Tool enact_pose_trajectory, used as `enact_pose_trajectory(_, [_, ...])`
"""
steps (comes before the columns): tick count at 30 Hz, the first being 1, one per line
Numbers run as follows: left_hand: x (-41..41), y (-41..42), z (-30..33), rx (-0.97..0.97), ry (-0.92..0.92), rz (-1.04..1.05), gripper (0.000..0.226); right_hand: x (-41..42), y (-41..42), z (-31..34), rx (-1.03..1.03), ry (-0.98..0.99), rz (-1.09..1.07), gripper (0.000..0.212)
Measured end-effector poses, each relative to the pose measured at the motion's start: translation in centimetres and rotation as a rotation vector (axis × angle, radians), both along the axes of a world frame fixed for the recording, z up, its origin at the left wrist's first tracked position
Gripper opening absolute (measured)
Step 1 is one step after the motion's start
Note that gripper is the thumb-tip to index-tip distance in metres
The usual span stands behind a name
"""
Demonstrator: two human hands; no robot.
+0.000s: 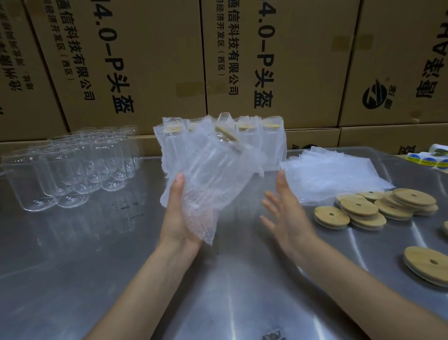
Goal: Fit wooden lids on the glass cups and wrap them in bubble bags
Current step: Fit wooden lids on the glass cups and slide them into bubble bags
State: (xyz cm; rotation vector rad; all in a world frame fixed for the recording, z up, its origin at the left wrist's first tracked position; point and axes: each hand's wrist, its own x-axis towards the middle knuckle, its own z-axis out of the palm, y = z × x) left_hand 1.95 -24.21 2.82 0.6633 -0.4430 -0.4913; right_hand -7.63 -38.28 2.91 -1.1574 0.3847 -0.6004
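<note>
My left hand (177,218) holds a lidded glass cup inside a bubble bag (210,175), tilted away from me above the metal table (119,277); the wooden lid (226,132) shows at its far end. Just to its right, my right hand (284,213) is apart from the bag, fingers straight and spread. Several wrapped, lidded cups (273,144) stand behind it. Bare glass cups (71,166) are grouped at the left. A stack of flat bubble bags (333,175) lies at the right, with loose wooden lids (373,209) in front of it.
Stacked cardboard boxes (141,57) form a wall along the table's far edge. A strip of round blue stickers (438,160) lies at the far right. Two more wooden lids (432,266) sit near the right edge.
</note>
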Motion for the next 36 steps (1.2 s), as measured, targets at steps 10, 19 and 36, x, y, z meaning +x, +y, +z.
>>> enact_pose_trajectory(10, [-3.7,-2.4,-2.0,0.298,0.04,0.177,0.082,1.1,4.6,-2.0,0.049,-0.05,0.302,0.085])
enact_pose_trajectory(19, [-4.5,-2.7,-2.2,0.247,-0.208,-0.075,0.06,0.1,0.4,1.5,0.143,-0.242,0.193,0.077])
enact_pose_trajectory(36, [-2.8,0.6,0.3,0.475,-0.804,-0.06,0.052,-1.4,0.5,2.0,-0.626,-0.208,0.198,0.06])
